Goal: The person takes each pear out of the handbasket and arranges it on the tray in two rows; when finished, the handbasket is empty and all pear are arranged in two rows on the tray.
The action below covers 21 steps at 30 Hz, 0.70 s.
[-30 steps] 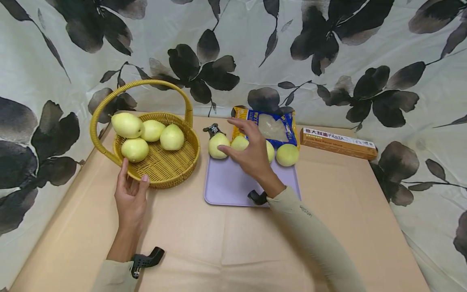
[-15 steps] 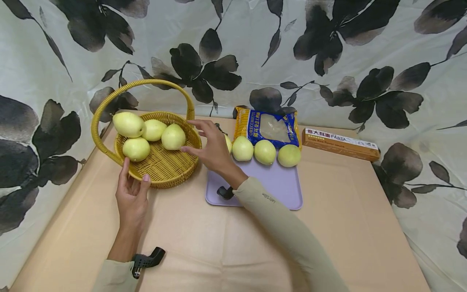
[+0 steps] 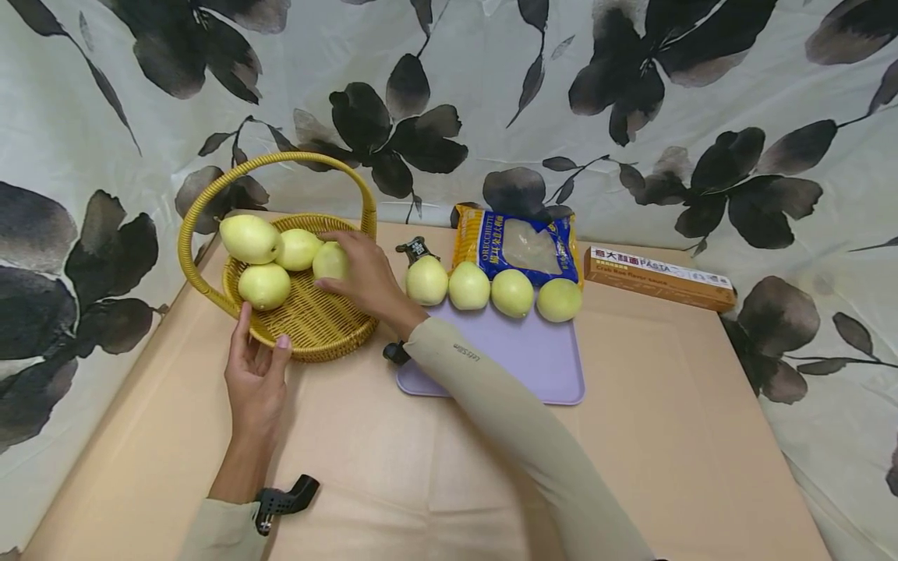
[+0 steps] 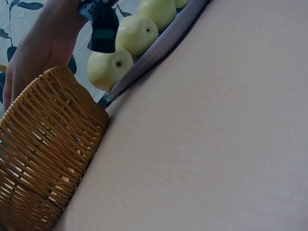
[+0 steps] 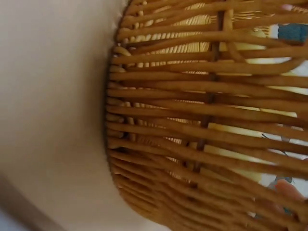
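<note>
A yellow wicker basket (image 3: 302,354) with a tall arched handle stands at the left in the head view, holding several pale yellow-green pears (image 3: 264,287). My left hand (image 3: 256,389) touches the basket's front-left wall with its index finger and thumb extended. My right hand (image 3: 368,276) reaches over the basket's right rim, its thumb and fingers around the rightmost pear (image 3: 328,263) inside. Part of that pear is hidden behind the hand. The left wrist view shows the basket's wall (image 4: 53,149) with the right hand above it; in the right wrist view the weave (image 5: 207,110) fills most of the frame.
Several more pears (image 3: 511,294) line the back of a lilac tray (image 3: 519,358) right of the basket. Behind them lie a blue and yellow orecchiette bag (image 3: 519,241) and a small black item (image 3: 417,248). A brown pasta box (image 3: 659,279) lies at the right. A patterned cloth hangs behind.
My right hand has moved left from above the tray, over the basket's rim and onto the rightmost pear inside. The left hand has stayed at the basket's front.
</note>
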Each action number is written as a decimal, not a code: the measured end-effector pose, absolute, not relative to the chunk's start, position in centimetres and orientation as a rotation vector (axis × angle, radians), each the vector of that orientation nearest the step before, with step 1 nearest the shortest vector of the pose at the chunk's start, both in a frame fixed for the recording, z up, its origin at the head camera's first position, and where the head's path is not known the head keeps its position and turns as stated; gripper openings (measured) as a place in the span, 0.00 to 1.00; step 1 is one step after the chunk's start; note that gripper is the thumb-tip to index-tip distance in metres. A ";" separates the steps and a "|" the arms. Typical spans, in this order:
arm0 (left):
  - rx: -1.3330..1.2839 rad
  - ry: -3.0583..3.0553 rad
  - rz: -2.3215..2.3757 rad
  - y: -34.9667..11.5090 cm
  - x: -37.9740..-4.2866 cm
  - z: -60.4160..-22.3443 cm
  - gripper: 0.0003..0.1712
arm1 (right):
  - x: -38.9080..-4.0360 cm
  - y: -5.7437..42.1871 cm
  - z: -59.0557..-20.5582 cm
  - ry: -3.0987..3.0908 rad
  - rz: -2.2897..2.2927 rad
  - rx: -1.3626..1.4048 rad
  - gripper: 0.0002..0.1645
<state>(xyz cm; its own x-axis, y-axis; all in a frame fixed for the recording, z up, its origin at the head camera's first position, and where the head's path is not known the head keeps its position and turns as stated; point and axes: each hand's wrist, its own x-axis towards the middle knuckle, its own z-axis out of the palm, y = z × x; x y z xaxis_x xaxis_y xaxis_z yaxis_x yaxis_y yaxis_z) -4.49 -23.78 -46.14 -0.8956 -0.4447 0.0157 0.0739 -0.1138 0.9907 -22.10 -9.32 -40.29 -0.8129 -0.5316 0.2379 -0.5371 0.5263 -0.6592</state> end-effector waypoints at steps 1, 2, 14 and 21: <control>0.409 -1.813 -2.074 -23.8 -4.5 -46.1 0.46 | -22.2 -9.6 -40.3 -2.757 1.151 0.957 0.44; 0.407 -1.809 -2.078 -23.8 -4.5 -46.1 0.46 | -22.4 -9.9 -40.3 -2.773 1.121 0.954 0.44; 0.409 -1.820 -2.076 -23.8 -4.4 -46.1 0.45 | -22.9 -11.1 -40.6 -3.005 0.760 1.001 0.42; 0.418 -1.838 -2.065 -23.8 -4.5 -46.1 0.45 | -21.7 -10.2 -40.4 -2.965 0.812 1.213 0.39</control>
